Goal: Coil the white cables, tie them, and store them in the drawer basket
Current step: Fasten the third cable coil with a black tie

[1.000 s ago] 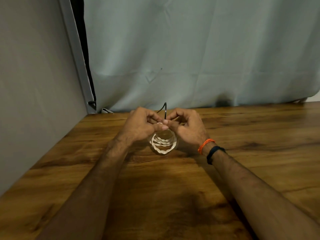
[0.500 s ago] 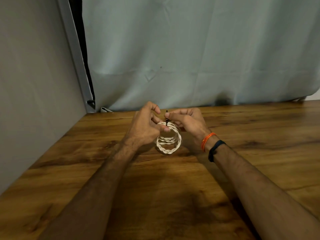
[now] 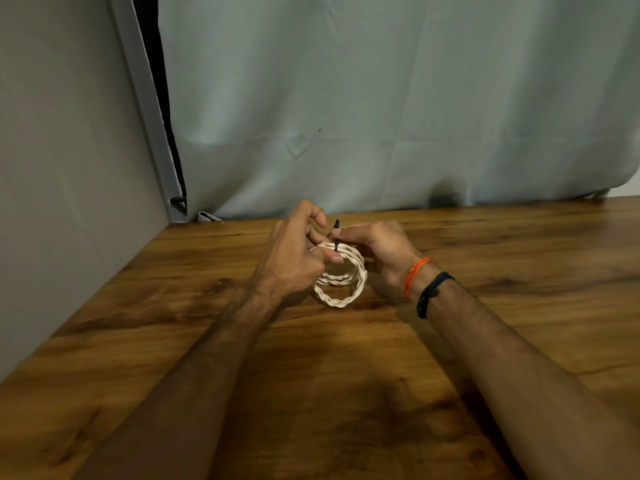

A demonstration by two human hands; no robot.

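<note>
A coil of twisted white cable (image 3: 346,289) stands on edge on the wooden table (image 3: 346,393), held between both hands. My left hand (image 3: 294,261) grips the coil's left side, thumb pressed on its top. My right hand (image 3: 377,251) holds the coil's right side and pinches a thin black tie (image 3: 336,237) that wraps over the top of the coil, its short end sticking up between my fingertips. The drawer basket is not in view.
A grey wall panel (image 3: 69,168) borders the table on the left. A pale blue-grey curtain (image 3: 381,98) hangs along the table's back edge. My right wrist wears an orange thread and a black band (image 3: 429,289).
The coil has tipped up from behind my fingers into plain sight. The black tie's free end, long a second ago, is now a short stub over the coil.
</note>
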